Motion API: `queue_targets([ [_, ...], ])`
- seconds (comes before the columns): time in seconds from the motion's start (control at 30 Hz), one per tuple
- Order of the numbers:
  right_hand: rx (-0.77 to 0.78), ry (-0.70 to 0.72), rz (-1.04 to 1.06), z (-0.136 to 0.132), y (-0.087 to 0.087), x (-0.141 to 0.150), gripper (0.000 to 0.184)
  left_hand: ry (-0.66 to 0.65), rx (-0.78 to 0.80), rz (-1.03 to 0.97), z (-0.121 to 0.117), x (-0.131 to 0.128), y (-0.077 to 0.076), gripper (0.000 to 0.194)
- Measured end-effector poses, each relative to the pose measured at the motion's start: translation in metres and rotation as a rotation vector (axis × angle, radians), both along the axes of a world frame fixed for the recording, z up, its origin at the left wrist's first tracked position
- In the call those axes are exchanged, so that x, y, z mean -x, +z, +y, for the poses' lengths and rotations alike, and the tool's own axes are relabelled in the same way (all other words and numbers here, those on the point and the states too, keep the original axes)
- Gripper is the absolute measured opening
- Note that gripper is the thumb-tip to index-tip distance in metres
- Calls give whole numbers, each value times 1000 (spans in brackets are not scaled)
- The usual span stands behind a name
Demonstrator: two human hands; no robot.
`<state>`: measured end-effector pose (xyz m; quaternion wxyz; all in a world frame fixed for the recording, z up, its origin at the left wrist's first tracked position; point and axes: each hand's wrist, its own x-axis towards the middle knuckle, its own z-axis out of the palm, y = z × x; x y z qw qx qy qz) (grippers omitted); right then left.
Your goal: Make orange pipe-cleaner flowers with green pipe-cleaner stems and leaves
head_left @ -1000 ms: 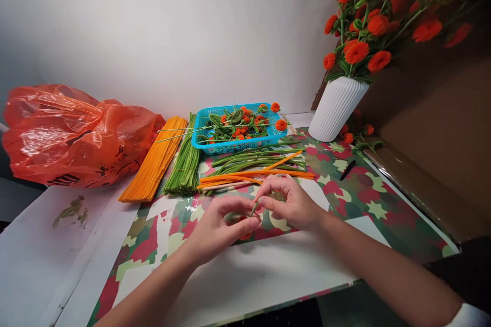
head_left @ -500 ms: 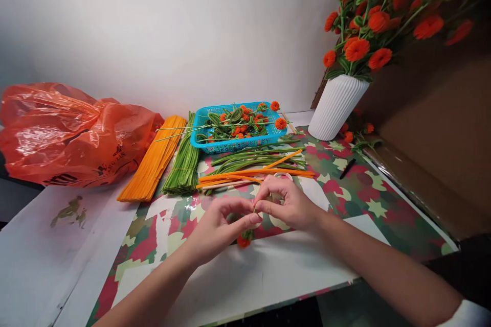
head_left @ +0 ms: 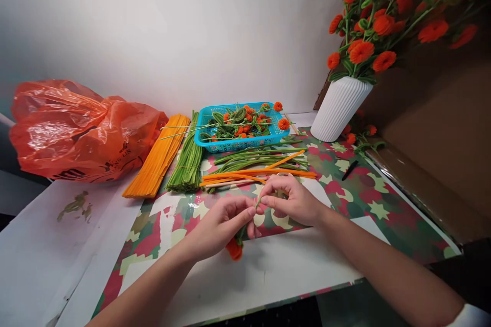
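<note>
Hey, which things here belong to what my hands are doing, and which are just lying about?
Likely part of the job:
green stem, pinched by left hand and right hand
orange flower below the left hand
orange strips
loose green stems
orange bundle
green bundle
blue basket

Apparently just lying about:
orange plastic bag
white vase
black object on the right

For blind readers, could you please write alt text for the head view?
Two hands hold a green stem, with an orange flower below the left one, over a patterned table. Behind are green and orange strips and a blue basket of flowers, between an orange bag at left and a white vase of orange blooms at right.
</note>
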<state>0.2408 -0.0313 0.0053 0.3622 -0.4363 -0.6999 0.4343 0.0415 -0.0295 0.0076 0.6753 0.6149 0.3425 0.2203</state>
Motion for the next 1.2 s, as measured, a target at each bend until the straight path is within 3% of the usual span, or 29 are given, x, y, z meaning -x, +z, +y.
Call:
queue_targets([
  [0.23,-211,-29,-211,-4,1,5,17,90,8,37,-4,-7,-1,19],
  [0.4,-178,30,-229,-9,2,9,21,126,-153,154,-6,-8,3,24],
  [0.5,-152,57,-207,-10,1,10,21,100,-406,265,-6,-8,2,30],
  [0.67,-103,-24,-166,-13,-7,18,21,169,-1098,497,7,-5,-5,27],
  [0.73,-88,-78,-103,-14,-9,22,22,259,-1245,581,17,4,1,26],
  [0.77,-93,-104,-78,-15,-10,23,23,356,-1276,617,22,10,6,27],
  [0.8,-106,-130,-68,-16,-11,24,23,540,-1300,663,26,18,14,31],
  [0.87,-134,-153,-76,-17,-12,24,24,745,-1253,664,31,33,31,33],
  [1.0,-267,-91,-306,-17,-18,24,21,659,-876,370,27,44,51,23],
  [1.2,-443,-28,-675,-13,-36,26,45,654,-394,27,25,38,27,32],
])
